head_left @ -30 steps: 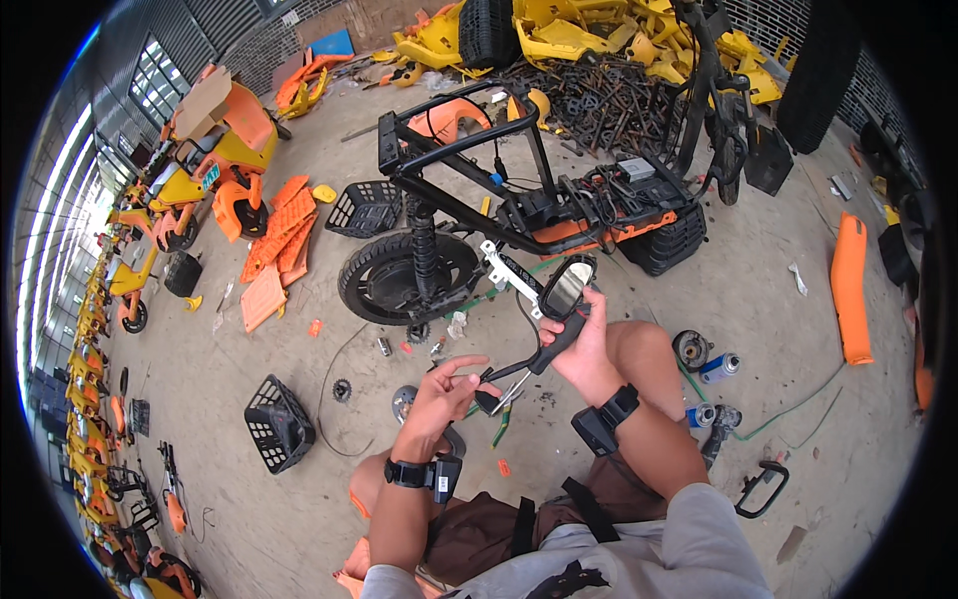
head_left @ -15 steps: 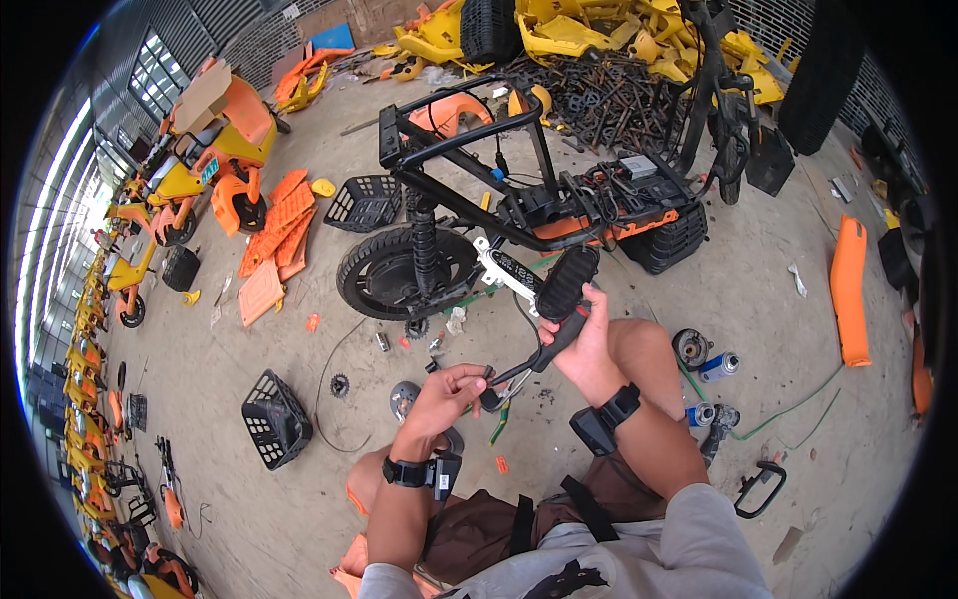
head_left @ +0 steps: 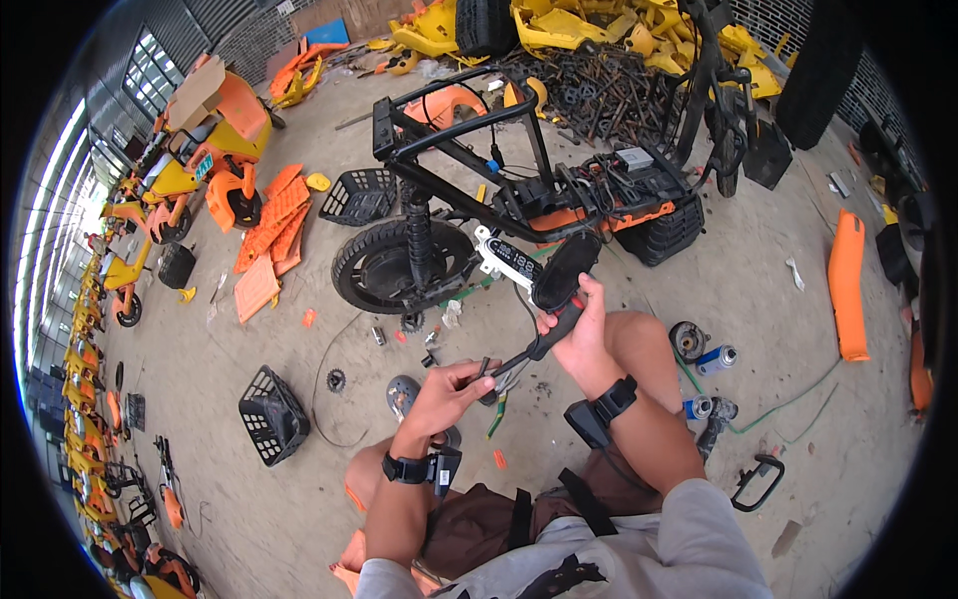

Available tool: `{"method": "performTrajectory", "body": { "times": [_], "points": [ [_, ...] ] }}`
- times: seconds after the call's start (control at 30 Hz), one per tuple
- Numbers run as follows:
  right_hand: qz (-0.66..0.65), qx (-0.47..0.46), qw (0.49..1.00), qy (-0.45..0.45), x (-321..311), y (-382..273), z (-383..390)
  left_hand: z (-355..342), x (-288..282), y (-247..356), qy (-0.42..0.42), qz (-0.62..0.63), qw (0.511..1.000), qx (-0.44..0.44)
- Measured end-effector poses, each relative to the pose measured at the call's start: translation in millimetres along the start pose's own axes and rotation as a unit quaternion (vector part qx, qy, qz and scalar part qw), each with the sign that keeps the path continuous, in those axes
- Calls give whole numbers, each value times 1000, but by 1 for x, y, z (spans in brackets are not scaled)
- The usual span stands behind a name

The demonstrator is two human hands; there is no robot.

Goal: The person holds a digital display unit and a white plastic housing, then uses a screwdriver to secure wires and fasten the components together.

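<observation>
My right hand (head_left: 587,337) is closed round a black-and-red handle (head_left: 565,317) that tapers into a slim dark length toward my left hand. A black oval housing (head_left: 566,272) stands just above those fingers, joined or lying against a display panel (head_left: 511,262) with a white bracket; I cannot tell which. My left hand (head_left: 451,397) pinches a thin black cable (head_left: 485,367) near the handle's narrow end. Loose wires (head_left: 511,375) hang beside the fingertips. Both hands are held above the floor, in front of my knees.
A stripped black scooter frame (head_left: 469,150) with its rear wheel (head_left: 399,268) stands ahead. Black baskets (head_left: 273,415), spray cans (head_left: 717,359), a power tool (head_left: 717,424) and a hub-like metal part (head_left: 688,340) lie around me. Orange panels (head_left: 849,285) and heaped metal parts (head_left: 619,100) lie farther off.
The oval housing has tilted so its face shows more, and the panel beside it has shifted slightly right. Both hands keep their holds.
</observation>
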State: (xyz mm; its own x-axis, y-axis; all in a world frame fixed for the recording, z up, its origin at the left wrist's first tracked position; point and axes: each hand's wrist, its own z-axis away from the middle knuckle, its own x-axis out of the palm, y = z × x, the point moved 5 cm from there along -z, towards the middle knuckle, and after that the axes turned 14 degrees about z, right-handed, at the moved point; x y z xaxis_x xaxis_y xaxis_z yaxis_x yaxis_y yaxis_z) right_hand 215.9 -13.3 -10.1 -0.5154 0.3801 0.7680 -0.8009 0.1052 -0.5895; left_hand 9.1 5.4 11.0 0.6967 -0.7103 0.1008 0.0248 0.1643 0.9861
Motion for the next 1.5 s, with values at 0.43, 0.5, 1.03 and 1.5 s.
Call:
{"method": "performTrajectory", "body": {
  "times": [0.43, 0.5, 1.03, 1.5],
  "points": [
    [-1, -27, 999, -22, -1, -6, -2, -3, 9, 6, -9, -130, 991, 36],
    [7, -29, 999, -18, -2, -3, -3, -4, 7, 8, -2, -158, 986, 47],
    [22, -17, 999, -19, 3, 4, 3, -2, 10, 15, -6, -246, 967, 65],
    [86, -47, 994, -50, 13, 0, 7, -4, 16, 9, -30, -263, 959, 97]
  ]
}}
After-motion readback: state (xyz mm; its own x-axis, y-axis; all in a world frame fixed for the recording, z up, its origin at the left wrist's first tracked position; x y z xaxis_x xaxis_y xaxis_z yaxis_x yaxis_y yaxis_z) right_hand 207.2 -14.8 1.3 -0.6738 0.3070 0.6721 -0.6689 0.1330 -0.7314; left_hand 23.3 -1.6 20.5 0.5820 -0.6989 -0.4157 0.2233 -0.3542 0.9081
